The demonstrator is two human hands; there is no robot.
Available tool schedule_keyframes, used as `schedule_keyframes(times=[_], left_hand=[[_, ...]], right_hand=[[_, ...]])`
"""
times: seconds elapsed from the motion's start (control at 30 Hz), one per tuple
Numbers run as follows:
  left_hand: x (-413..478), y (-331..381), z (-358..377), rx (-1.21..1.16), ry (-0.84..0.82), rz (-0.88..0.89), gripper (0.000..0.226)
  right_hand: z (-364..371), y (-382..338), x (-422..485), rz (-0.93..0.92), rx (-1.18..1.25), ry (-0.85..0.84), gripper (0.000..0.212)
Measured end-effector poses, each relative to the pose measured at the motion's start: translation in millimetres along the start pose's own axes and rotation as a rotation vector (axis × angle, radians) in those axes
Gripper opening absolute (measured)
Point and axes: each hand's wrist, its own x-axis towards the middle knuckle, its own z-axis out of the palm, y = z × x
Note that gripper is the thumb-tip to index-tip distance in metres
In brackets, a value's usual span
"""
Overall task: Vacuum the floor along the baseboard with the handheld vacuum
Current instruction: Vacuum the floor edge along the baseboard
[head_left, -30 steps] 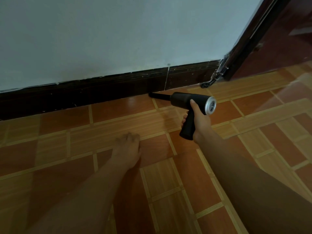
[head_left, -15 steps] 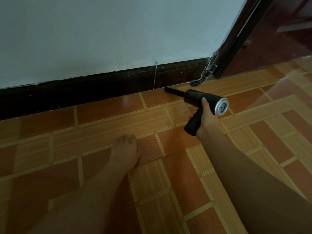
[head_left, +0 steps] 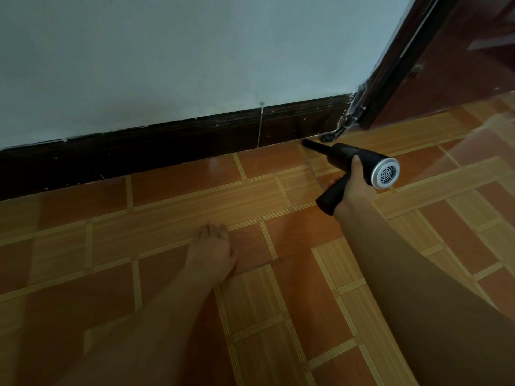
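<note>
The right hand grips the black handle of the handheld vacuum, fingers wrapped round it from the far side and the thumb laid up along the barrel. The vacuum's barrel points at the baseboard on a slant, with the silver vented rear cap turned away from the baseboard. The thin black nozzle reaches the foot of the baseboard, close to its right end; whether the tip touches the board or the floor cannot be told.

The left hand holds nothing. It rests palm down on the floor, well out from the baseboard and nearer the viewer than the vacuum, its fingers bent a little with the tips toward the baseboard.

The baseboard is dark brown, flecked with pale specks, and has a pale vertical seam just left of the nozzle. Above the baseboard rises a pale blue-grey wall. At the baseboard's right end stands a dark reddish door, and a small metal fitting sits at that corner, just beside the nozzle. Out from the baseboard the floor has orange-brown tiles crossed by lighter striped bands.
</note>
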Motion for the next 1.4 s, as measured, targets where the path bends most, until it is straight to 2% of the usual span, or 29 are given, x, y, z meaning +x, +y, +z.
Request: schedule_keyframes(times=[0.07, 0.17, 0.3, 0.43, 0.63, 0.9, 1.1, 1.27, 1.4], left_hand=[[1, -1, 0, -0.002, 0.001, 0.002, 0.066], [1, -2, 1, -0.003, -0.009, 0.001, 0.067], [2, -4, 2, -0.039, -0.021, 0.003, 0.066], [-6, -7, 7, -0.042, -0.054, 0.029, 0.067], [-11, -32, 5, -0.149, -0.025, 0.099, 0.065], [-28, -64, 8, -0.131, -0.037, 0.064, 0.063], [-32, -73, 0, -0.188, 0.036, 0.042, 0.059], [-38, -83, -1, -0.179, 0.032, 0.013, 0.058], [-49, -97, 4, -0.190, 0.002, -0.031, 0.059]], right_hand=[[1, 0, 0, 0.012, -0.005, -0.005, 0.055], [0, 2, -5, 0.012, 0.012, -0.031, 0.035], [2, 5, -16, 0.024, 0.008, -0.053, 0.037], [4, 7, -27, 0.048, -0.017, -0.113, 0.027], [11, 15, -41, 0.062, -0.081, -0.228, 0.040], [16, 26, -53, 0.077, -0.089, -0.262, 0.032], [22, 33, -67, 0.090, -0.098, -0.327, 0.039], [34, 42, -82, 0.128, -0.133, -0.397, 0.043], [36, 45, -82, 0.111, -0.152, -0.389, 0.050]])
